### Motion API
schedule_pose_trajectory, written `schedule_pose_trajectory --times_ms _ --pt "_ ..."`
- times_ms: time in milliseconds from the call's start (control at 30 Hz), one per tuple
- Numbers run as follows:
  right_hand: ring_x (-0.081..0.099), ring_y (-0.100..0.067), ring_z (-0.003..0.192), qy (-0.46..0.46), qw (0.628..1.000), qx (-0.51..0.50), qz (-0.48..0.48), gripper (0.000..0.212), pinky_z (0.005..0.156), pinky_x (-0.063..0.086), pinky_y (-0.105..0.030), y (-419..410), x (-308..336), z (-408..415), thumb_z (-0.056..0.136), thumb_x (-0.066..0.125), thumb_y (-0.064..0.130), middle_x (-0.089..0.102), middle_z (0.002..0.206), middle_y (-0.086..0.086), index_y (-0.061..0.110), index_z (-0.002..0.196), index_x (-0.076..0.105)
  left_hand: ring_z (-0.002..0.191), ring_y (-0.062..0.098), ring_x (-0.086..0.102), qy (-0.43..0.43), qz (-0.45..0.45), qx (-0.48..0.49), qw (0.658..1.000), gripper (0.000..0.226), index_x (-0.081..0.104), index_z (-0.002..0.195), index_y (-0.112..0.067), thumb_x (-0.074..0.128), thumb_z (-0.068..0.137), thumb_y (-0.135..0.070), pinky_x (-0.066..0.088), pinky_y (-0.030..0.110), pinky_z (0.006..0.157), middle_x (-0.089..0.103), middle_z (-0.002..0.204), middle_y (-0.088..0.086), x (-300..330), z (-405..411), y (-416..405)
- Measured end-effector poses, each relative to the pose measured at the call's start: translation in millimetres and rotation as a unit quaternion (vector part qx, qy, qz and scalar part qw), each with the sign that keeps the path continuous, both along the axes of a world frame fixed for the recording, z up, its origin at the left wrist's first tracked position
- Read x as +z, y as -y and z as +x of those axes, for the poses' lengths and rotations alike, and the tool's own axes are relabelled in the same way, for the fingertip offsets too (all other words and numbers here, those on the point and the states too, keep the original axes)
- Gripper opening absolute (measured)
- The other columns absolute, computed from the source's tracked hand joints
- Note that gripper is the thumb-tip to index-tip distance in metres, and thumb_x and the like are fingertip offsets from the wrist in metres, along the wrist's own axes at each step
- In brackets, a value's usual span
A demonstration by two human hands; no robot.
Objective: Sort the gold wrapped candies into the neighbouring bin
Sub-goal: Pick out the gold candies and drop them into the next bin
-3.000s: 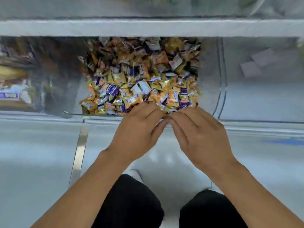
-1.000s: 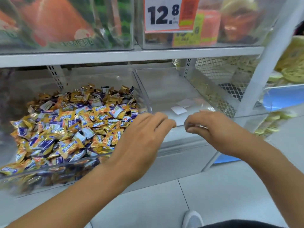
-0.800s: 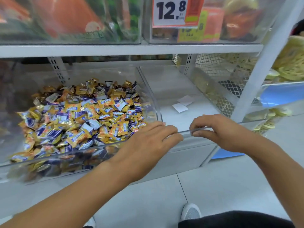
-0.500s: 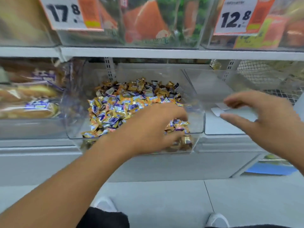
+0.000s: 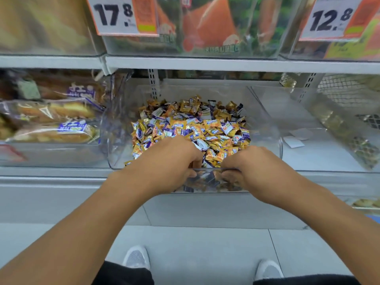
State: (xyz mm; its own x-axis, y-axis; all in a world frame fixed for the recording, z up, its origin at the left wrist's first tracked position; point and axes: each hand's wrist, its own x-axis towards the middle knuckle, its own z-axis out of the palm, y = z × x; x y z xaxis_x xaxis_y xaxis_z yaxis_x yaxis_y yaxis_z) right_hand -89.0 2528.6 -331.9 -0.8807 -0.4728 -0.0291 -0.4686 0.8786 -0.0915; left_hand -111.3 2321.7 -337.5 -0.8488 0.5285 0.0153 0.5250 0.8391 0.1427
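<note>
Head view: a shop shelf unit fills the frame. The lower shelf [image 5: 61,171] is pale grey metal and carries a row of clear plastic bins; beneath it lies a light grey tiled floor [image 5: 195,243], where two grey shoes [image 5: 136,257] show at the bottom edge. The upper shelf [image 5: 205,63] holds more clear bins fronted by price tags reading 17.8 [image 5: 121,15] and 12.8 [image 5: 337,17]. In the bin at the left lie packaged bread loaves [image 5: 51,124].

The middle candy bin [image 5: 123,140] holds a heap of wrapped candies [image 5: 191,128], gold, orange and purple mixed. The neighbouring bin [image 5: 308,157] to its right holds only two small paper slips [image 5: 296,137]; no gold candy shows in it.

The left hand [image 5: 170,161] has its fingers curled over the front rim of the candy bin, gripping it. The right hand [image 5: 253,167] grips the same rim just beside it, fingers hooked inside the wall.

Half a second ago both hands were in the air, the left with bent fingers above the candies, the right open in front of the neighbouring bin; they have since come down onto the rim. The camera has tipped down slightly, bringing the shoes into sight.
</note>
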Motion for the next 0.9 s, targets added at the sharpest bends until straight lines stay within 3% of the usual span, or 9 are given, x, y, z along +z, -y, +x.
schedule_pose_trajectory --times_ms 133,300,367,433,500,567,667,767,900 --pt "0.042 -0.02 0.068 -0.004 0.999 0.022 -0.038 0.029 0.063 0.038 -0.037 2.3 -1.6 7.0 0.096 0.057 0.041 0.051 0.065 0.001 0.019 0.078 0.061 0.078 0.009 0.061 0.019 0.056 -0.017 0.998 0.005 0.071 0.088 -0.033 0.074 0.085 -0.035 0.053 0.035 0.074 0.067 0.083 -0.014 -6.1 3.6 14.3" --pt "0.058 -0.009 0.069 0.102 0.989 -0.006 -0.11 0.024 0.068 0.05 -0.034 -2.4 -3.5 0.6 0.089 0.067 0.047 0.065 0.071 0.008 0.024 0.083 0.07 0.068 0.002 0.063 0.104 0.159 -0.046 0.981 0.009 0.074 0.081 -0.031 0.082 0.079 -0.034 0.052 0.024 0.063 0.068 0.072 -0.016 -1.2 2.5 23.4" --pt "0.062 -0.005 0.066 0.103 0.971 -0.032 -0.213 0.035 0.063 0.051 -0.028 -5.1 5.0 -9.8 0.076 0.07 0.061 0.068 0.07 0.01 0.026 0.08 0.072 0.059 0.001 0.06 0.085 0.27 -0.009 0.959 0.015 0.076 0.079 -0.028 0.083 0.073 -0.041 0.045 0.014 0.054 0.068 0.068 -0.015 7.4 -6.4 27.7" --pt "0.062 -0.003 0.065 0.03 0.963 -0.073 -0.259 0.035 0.061 0.05 -0.026 -9.4 13.5 -25.8 0.067 0.076 0.061 0.068 0.07 0.011 0.03 0.079 0.071 0.054 0.003 0.055 0.019 0.345 0.058 0.936 0.019 0.075 0.081 -0.028 0.082 0.072 -0.043 0.042 0.011 0.05 0.068 0.067 -0.012 12.2 -21.6 33.0" --pt "0.06 -0.001 0.063 0.01 0.982 -0.077 -0.174 0.031 0.062 0.049 -0.025 -8.8 17.3 -39.5 0.066 0.085 0.051 0.067 0.074 0.013 0.031 0.083 0.069 0.06 0.004 0.057 -0.015 0.3 0.091 0.95 0.02 0.073 0.087 -0.029 0.08 0.075 -0.044 0.04 0.01 0.053 0.067 0.073 -0.012 10.1 -34.8 31.9" --pt "0.058 0.0 0.067 0.055 0.993 -0.065 -0.08 0.034 0.067 0.052 -0.027 -3.6 11.6 -48.4 0.067 0.088 0.043 0.067 0.083 0.011 0.028 0.091 0.071 0.067 0.001 0.057 0.004 0.206 0.083 0.975 0.025 0.07 0.093 -0.032 0.078 0.076 -0.049 0.038 0.013 0.058 0.065 0.081 -0.017 2.8 -40.9 23.3" --pt "0.063 -0.02 0.078 0.036 0.998 -0.041 -0.005 0.037 0.072 0.056 -0.042 3.4 -1.2 -54.6 0.071 0.083 0.042 0.069 0.086 -0.003 0.016 0.094 0.071 0.065 -0.009 0.052 0.019 0.134 0.064 0.989 0.029 0.071 0.094 -0.032 0.078 0.075 -0.052 0.033 0.011 0.058 0.063 0.083 -0.019 -6.7 -46.4 11.5" --pt "0.063 -0.027 0.08 0.002 1.0 -0.018 0.024 0.036 0.068 0.057 -0.045 5.4 -6.0 -54.6 0.073 0.075 0.04 0.068 0.085 -0.01 0.012 0.093 0.066 0.06 -0.008 0.057 0.06 0.167 0.088 0.98 0.011 0.073 0.086 -0.032 0.081 0.08 -0.038 0.035 0.007 0.054 0.067 0.076 -0.018 -4.9 -53.7 14.2" --pt "0.055 -0.011 0.071 0.018 0.999 -0.013 -0.024 0.017 0.066 0.053 -0.039 3.5 -5.6 -53.6 0.081 0.071 0.035 0.059 0.075 0.009 0.028 0.08 0.055 0.064 0.004 0.063 0.112 0.17 0.101 0.974 0.006 0.077 0.089 -0.026 0.079 0.083 -0.027 0.043 0.008 0.056 0.072 0.074 -0.01 -5.7 -59.9 23.4"
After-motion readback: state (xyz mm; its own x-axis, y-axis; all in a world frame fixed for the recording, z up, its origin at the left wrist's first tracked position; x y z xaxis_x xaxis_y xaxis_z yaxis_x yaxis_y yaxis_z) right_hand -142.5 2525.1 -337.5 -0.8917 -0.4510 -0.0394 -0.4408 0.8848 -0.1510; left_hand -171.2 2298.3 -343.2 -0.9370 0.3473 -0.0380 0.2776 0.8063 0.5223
